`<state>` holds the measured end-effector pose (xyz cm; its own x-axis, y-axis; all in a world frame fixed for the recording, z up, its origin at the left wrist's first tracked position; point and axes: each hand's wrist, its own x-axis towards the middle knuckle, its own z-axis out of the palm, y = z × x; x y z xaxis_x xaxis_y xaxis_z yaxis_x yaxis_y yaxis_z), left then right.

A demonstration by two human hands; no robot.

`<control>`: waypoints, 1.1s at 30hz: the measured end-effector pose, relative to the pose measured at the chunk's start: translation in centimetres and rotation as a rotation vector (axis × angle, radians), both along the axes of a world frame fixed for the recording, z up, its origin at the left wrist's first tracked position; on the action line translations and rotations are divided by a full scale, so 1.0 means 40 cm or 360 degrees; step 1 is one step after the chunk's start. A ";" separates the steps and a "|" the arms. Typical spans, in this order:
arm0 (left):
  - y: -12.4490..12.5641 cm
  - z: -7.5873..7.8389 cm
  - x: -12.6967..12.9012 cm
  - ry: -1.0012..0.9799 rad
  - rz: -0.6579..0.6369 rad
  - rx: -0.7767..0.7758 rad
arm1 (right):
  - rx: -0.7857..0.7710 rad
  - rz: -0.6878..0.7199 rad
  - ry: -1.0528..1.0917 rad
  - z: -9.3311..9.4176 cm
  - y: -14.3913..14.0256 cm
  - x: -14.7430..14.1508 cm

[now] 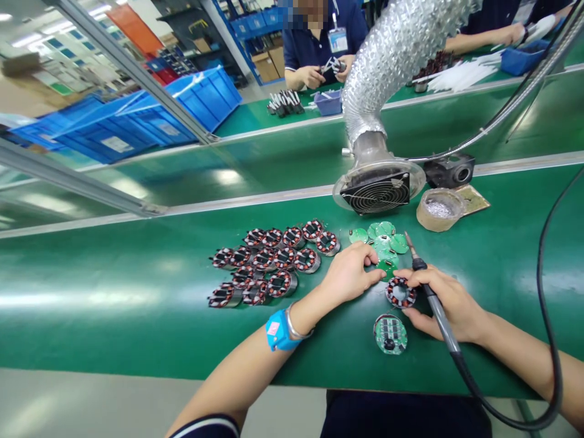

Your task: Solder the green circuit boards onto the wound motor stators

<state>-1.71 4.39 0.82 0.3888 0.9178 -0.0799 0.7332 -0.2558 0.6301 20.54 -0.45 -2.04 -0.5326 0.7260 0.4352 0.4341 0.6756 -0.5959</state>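
Coil ring (391,295) is sitting nearer the front edge of the counter (137,328) than the back, clamped between thumb and fingers of the right hand (458,307), where a soldering iron (435,307) is also slanting. The left hand (347,275) is pointing inward, fingers curling beside a green board (387,268); whether they are pinching it, I cannot tell.

Perhaps 14 stators (264,260) lie left of the circuit boards (384,243).

Green surface (114,328), pale floor (91,404)

A metal strip (250,202) borders the surface's far edge; the floor shows below its near edge. Beyond the far edge are blue bins (205,100), a blue shelf (255,25), cardboard boxes (265,68) and bright ceiling lights (27,40).
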 end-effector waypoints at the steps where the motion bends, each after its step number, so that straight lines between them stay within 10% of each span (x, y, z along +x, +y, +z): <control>1: 0.002 0.000 -0.005 -0.0093 0.0002 -0.0027 | 0.0006 -0.0003 -0.0015 0.002 -0.001 0.001; 8: 0.001 0.041 -0.029 -0.0958 0.0099 -0.0178 | 0.0244 -0.0028 0.0132 0.067 0.016 -0.013; 15: -0.050 0.084 0.021 -0.1150 0.0001 -0.0501 | 0.0265 0.0059 -0.0022 0.091 0.003 -0.026; 20: -0.028 0.048 -0.042 -0.0945 -0.0040 -0.0291 | 0.0121 -0.0212 -0.0014 0.068 -0.028 -0.011; 25: -0.023 -0.009 -0.063 -0.0938 -0.0497 -0.0769 | 0.0068 -0.0314 -0.0067 0.050 -0.041 -0.023; 33: -0.073 -0.048 -0.028 -0.0884 -0.0276 -0.0445 | 0.0108 -0.0305 -0.0152 0.063 -0.045 -0.030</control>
